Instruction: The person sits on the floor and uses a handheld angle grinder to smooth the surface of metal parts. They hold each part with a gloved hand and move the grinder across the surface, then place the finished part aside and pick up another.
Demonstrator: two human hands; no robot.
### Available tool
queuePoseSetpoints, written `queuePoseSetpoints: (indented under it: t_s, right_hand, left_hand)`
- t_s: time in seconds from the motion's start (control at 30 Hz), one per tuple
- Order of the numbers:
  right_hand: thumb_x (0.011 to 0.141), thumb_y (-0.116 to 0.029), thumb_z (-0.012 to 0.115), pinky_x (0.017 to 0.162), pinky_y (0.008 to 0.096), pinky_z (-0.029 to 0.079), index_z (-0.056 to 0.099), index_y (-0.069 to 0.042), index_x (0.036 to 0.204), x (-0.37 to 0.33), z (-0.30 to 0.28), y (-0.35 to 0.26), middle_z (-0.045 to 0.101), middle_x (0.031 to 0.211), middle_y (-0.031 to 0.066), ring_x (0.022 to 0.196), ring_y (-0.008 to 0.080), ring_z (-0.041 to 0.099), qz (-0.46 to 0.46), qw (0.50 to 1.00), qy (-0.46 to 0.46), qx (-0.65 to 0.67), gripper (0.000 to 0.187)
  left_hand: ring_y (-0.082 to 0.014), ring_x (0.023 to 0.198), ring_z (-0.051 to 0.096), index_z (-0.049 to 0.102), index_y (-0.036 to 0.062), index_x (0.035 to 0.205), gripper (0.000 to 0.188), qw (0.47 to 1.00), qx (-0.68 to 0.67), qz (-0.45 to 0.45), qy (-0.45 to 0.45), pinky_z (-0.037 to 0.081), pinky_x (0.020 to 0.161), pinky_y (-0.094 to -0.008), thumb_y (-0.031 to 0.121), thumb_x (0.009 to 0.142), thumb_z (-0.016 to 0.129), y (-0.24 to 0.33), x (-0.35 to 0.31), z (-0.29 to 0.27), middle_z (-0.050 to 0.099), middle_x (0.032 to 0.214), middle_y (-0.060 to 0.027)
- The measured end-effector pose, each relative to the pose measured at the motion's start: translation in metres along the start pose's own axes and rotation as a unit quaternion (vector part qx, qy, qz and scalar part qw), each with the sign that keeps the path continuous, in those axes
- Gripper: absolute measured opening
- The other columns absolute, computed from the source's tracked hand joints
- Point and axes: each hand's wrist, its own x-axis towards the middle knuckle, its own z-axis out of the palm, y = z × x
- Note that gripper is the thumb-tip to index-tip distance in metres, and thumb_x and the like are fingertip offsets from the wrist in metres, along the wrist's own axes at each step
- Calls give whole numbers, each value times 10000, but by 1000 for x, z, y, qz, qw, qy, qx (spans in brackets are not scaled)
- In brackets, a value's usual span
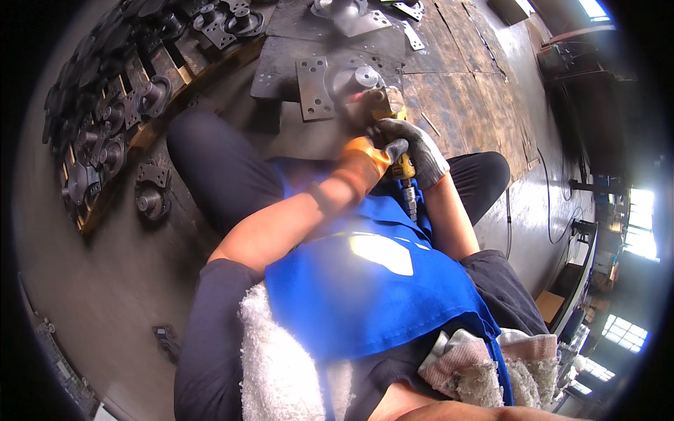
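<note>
One bench [463, 105] is seen here, low, its right side covered with scuffed wooden boards. Off to the left, one wooden pallet [184, 72] is loaded with dark metal parts, too heaped and overlapped to be counted. One blue apron [379, 281] is worn. And at the centre, one yellow handheld power tool [401, 170]! Two gloved hands are on it: the left hand [364, 165], in orange, is wrapped at its near left side; the right hand [419, 149], in grey and white, is closed over its body from the right. One flanged part [151, 200] is left on the floor beside the pallet. On the bench, one drilled plate [314, 88] and one round metal boss [366, 76] are set just past the tool; one thin stick [431, 124] is lying to the right.

The tool is held between the hands, its head pushed out beyond them at the bench's near edge, its metal coupling pointed back toward the apron. Contact at the head is blurred and cannot be told.
</note>
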Motion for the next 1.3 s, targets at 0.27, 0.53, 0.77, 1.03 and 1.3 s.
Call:
queuePoseSetpoints:
  t_s: [0.27,0.53,0.77,1.03,1.3]
  right_hand:
    - [937,-102,562,899,333,545,605,78,1166,5,-12,10,679,1087,169,992,249,673,-11,1000,1,10,295]
    - [945,-107,548,921,332,535,600,76,1183,-2,3,0,669,1124,173,1031,247,660,-11,999,-2,32,305]
    - [934,-120,575,906,325,539,600,68,1175,1,5,-3,676,1104,154,1004,231,667,69,988,26,135,307]
    - [938,-117,573,879,314,546,601,64,1171,-4,9,-6,682,1080,155,980,221,673,81,978,35,187,296]
    - [937,-131,577,907,320,536,613,57,1160,-9,10,-9,679,1093,156,1007,226,667,27,997,38,68,295]
  left_hand:
    - [-198,1110,572,508,58,1295,404,974,170,-83,-123,477,928,-305,304,975,516,52,-10,-23,586,1232,-94]
    - [-268,992,646,631,62,1143,525,983,170,-56,-35,504,846,-354,522,892,595,52,-8,-19,684,1069,-114]
    - [-322,927,676,686,39,1015,623,984,173,-30,16,521,805,-385,630,824,642,55,-12,-21,727,958,-132]
    - [-247,1034,630,626,70,1161,405,977,202,-26,-65,505,867,-334,406,951,543,69,-13,-27,667,1113,-114]
    - [-221,1088,603,601,76,1213,381,986,135,-62,-74,493,899,-314,370,985,522,65,-17,-27,635,1177,-108]
